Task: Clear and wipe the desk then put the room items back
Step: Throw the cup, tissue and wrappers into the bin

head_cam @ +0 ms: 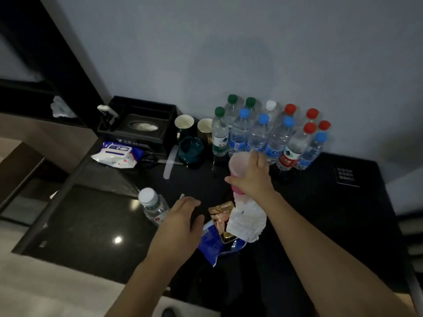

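Note:
On the dark desk (309, 202), my right hand (251, 177) grips a pink plastic cup (239, 164) near the middle. Below that hand hangs a crumpled white tissue (248, 219); whether the hand holds it too is unclear. My left hand (180, 216) hovers with fingers loosely spread over wrappers: a blue packet (211, 244) and a gold-brown snack packet (223, 213). A white-capped water bottle (152, 205) lies just left of the left hand.
Several water bottles (263, 133) with green, blue, red and white caps stand against the wall. Two mugs (184, 126), a teal dish (191, 147), a black tissue box (142, 126) and a wet-wipes pack (116, 154) sit at the back left. A dark card (346, 176) lies at right.

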A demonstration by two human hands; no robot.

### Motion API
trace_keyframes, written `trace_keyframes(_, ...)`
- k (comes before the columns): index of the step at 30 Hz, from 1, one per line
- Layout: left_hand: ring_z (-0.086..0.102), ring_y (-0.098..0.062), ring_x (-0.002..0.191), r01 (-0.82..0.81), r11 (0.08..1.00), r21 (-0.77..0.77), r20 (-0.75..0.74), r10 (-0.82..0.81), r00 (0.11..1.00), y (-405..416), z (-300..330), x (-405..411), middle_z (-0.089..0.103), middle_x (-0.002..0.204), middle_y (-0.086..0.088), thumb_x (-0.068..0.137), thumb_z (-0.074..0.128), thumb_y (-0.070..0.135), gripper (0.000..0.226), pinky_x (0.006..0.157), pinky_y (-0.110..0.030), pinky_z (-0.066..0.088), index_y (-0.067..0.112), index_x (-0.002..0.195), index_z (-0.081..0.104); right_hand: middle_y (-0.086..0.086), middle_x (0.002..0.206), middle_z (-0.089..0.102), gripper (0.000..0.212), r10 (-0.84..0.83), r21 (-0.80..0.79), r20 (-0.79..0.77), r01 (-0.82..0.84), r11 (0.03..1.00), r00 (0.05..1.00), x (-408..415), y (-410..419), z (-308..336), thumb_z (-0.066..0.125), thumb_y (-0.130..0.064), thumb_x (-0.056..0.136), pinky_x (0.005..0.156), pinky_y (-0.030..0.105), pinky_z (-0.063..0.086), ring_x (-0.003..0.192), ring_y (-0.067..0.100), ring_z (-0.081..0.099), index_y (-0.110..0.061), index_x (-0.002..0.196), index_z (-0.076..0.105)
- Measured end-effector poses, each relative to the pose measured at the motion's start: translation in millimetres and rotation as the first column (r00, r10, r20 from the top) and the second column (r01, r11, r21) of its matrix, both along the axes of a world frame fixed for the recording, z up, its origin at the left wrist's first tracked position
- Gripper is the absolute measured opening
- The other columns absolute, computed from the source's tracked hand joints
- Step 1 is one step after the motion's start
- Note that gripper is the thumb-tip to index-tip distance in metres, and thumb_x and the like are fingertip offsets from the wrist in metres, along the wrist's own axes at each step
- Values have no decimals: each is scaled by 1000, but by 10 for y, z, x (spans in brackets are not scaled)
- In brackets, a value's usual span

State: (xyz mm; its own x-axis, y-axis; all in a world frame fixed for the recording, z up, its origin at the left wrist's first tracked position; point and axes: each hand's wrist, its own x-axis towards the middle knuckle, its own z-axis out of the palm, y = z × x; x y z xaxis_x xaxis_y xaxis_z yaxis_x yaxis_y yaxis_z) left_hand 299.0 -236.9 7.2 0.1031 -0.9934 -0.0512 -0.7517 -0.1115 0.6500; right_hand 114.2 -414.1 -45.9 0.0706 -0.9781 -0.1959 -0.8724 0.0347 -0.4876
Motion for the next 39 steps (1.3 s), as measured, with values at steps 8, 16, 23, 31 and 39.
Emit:
trace_keyframes(8,45,4,110,13,999,33,51,-15,999,122,122,-141,53,129,12,95,59,26,33,93,-14,36,22,128,58,12,146,28,95,-52,-106,47,57,993,998,-222,-155,136,77,-44,75,104,48,38,132,38,31,-13,146,22)
trace_keyframes(16,56,-20,113,248,963,102,120,-260,958,-380,-215,-757,56,126,0,91,59,21,34,96,-30,45,16,125,60,6,149,25,98,-234,-266,335,330,906,913,-1277,844,626,83,-35,71,107,44,34,133,31,27,-18,147,23)
trace_keyframes(23,47,-26,128,407,838,363,364,-530,766,-1047,-862,-1390,49,142,-5,92,59,35,52,106,-38,39,19,140,47,-2,149,18,105,-460,-190,293,522,831,838,-2064,1475,530,82,-37,70,105,43,32,134,29,22,-23,151,16)
trace_keyframes(31,56,-23,111,424,764,486,616,-644,454,-1343,-1428,-1654,55,124,-3,92,50,23,33,91,-36,46,20,125,52,-3,150,15,106,-511,-95,248,545,833,823,-2271,1648,360,81,-42,67,104,47,35,137,30,19,-24,149,16)
trace_keyframes(39,61,-27,79,264,940,215,417,-333,846,-1252,-863,-1561,63,90,-8,95,47,9,7,62,-35,42,13,93,52,2,150,16,104,-405,-113,279,448,887,871,-2029,1411,612,76,-48,67,110,46,32,137,30,19,-19,148,17)
